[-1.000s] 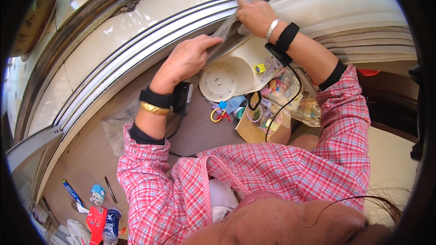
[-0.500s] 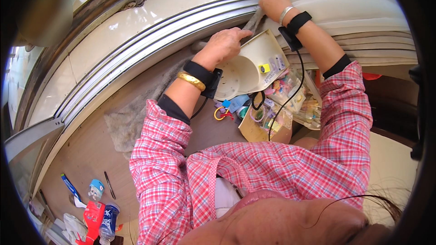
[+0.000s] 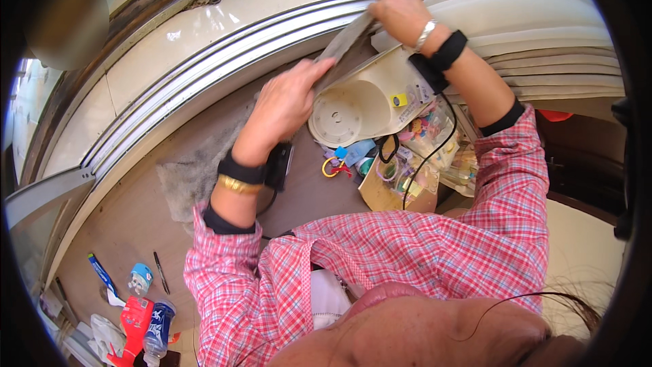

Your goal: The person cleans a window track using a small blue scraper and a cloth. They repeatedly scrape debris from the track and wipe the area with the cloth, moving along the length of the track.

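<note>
A grey cloth (image 3: 345,44) is stretched taut between my two hands beside the window track. My right hand (image 3: 402,17), at the upper right, is closed around its far end. My left hand (image 3: 285,98) is closed on the nearer end, its fingers partly hidden and a little blurred. Below and left of that hand, a fuzzy grey piece of fabric (image 3: 190,180) lies flat on the brown tabletop (image 3: 299,197). Whether it joins the cloth I cannot tell. Just right of my left hand, a cream plastic bin (image 3: 346,112) lies tipped, its round inside showing.
Small packets, hair ties and a light box (image 3: 394,187) crowd below the bin. White curtains (image 3: 509,20) hang at the right; the metal window track (image 3: 204,81) curves along the far side. At lower left are a clear bottle (image 3: 158,329), a red spray bottle (image 3: 136,319) and a pen (image 3: 161,272).
My left hand has moved left and toward me, drawing the cloth out taut. My right hand has shifted slightly left with its end. The bin has moved slightly left.
</note>
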A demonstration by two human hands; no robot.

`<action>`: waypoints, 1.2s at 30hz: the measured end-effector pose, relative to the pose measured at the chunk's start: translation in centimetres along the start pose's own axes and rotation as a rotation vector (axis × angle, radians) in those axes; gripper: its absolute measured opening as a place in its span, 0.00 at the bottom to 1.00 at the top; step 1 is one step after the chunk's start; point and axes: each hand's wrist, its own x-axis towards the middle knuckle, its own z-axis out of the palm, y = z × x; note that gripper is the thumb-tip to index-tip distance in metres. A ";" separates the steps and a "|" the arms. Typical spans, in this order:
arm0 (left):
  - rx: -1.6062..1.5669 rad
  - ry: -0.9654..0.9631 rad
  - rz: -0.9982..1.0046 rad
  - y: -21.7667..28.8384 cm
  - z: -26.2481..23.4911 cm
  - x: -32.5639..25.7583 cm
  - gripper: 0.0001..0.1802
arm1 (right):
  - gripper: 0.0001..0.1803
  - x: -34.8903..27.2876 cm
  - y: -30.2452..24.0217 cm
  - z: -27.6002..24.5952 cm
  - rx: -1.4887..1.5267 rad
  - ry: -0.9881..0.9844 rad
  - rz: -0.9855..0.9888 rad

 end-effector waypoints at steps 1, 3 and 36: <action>0.018 -0.033 0.021 -0.3 0.4 1.6 0.29 | 0.05 -0.5 1.2 0.2 -0.034 -0.013 0.024; 0.038 -0.084 0.062 -0.4 1.5 4.6 0.29 | 0.06 -1.1 3.0 1.1 -0.110 -0.035 0.043; -0.015 -0.172 0.107 -2.6 -3.0 1.5 0.23 | 0.04 3.3 -2.1 -0.2 -0.008 0.029 -0.306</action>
